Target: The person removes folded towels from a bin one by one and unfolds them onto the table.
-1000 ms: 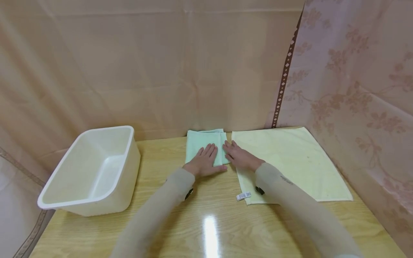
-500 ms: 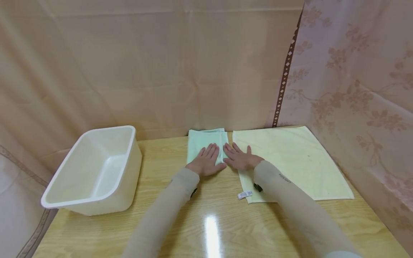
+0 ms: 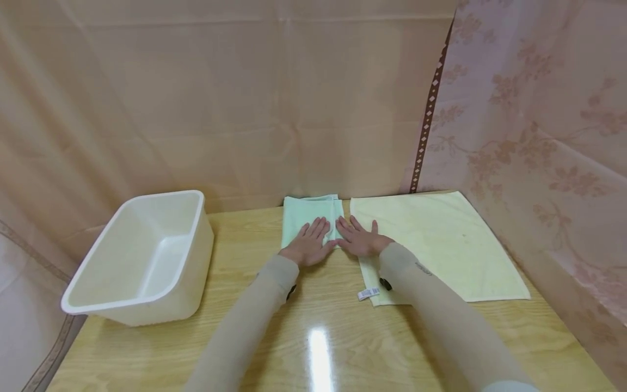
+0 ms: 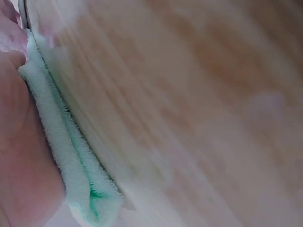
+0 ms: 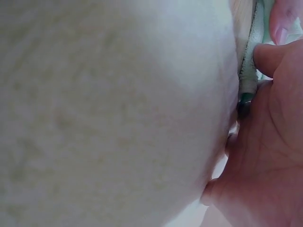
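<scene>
In the head view a mint-green towel (image 3: 301,210), folded into a small stack, lies at the back of the table. My left hand (image 3: 308,243) rests flat on its front part, fingers straight. My right hand (image 3: 360,240) lies palm down with fingers spread, its fingertips on the stack's right edge and its heel over the yellow towel. Both thumbs meet near the front edge of the stack. The folded, layered edge of the green towel (image 4: 61,137) shows beside my left palm in the left wrist view. A pale yellow towel (image 3: 441,239) lies spread out under my right forearm.
To the left stands a deep white plastic basin (image 3: 142,250). A white label (image 3: 368,294) sticks out from the yellow towel's near left corner. Beige curtains (image 3: 245,109) hang behind the wooden table (image 3: 274,348), and a floral curtain (image 3: 534,147) closes the right side.
My right hand has flattened and spread its fingers, its thumb now touching my left thumb. The left hand stays on the green towel. The towels have hardly moved.
</scene>
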A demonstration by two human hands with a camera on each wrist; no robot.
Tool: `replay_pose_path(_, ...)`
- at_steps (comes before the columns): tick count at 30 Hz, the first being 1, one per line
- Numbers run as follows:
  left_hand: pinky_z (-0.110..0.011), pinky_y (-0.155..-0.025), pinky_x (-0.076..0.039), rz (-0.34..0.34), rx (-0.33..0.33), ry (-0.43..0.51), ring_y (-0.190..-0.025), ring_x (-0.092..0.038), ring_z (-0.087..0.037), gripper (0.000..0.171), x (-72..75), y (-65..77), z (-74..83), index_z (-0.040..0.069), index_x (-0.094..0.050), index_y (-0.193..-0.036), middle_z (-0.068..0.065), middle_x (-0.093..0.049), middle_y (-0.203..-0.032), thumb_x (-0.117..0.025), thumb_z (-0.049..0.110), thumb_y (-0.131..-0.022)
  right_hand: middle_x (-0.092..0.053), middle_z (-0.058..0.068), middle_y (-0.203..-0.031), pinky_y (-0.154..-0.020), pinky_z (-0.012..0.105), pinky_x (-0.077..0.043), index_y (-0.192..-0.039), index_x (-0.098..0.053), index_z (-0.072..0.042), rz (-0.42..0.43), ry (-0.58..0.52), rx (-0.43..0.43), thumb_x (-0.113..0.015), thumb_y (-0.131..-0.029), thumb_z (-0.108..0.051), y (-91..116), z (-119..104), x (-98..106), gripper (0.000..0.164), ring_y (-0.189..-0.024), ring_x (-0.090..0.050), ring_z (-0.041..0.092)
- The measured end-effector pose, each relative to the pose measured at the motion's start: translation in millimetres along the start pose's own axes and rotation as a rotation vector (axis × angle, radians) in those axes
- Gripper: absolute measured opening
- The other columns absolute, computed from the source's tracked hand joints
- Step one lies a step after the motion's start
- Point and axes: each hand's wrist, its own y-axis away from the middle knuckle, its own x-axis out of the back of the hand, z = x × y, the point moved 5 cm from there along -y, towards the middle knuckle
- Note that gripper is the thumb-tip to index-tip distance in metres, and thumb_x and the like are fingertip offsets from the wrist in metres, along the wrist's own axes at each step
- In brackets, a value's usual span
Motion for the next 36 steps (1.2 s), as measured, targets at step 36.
replay_pose_path(36, -0.063, -0.113, -0.027, 0.244, 0.626, -0.215, -0.143, -0.023, -0.057, 0.050, 23.6, 104.5, -135.7, -0.001, -0.035, -0.155, -0.040, -0.027, -0.154, -0.033, 0.018, -0.108, 0.008, 0.005, -0.170, -0.111, 0.075, 0.006, -0.164, 0.001, -0.014, -0.046, 0.018, -0.045, -0.024, -0.109, -0.053, 8, -11, 8, 0.071, -0.154, 0.009, 0.032)
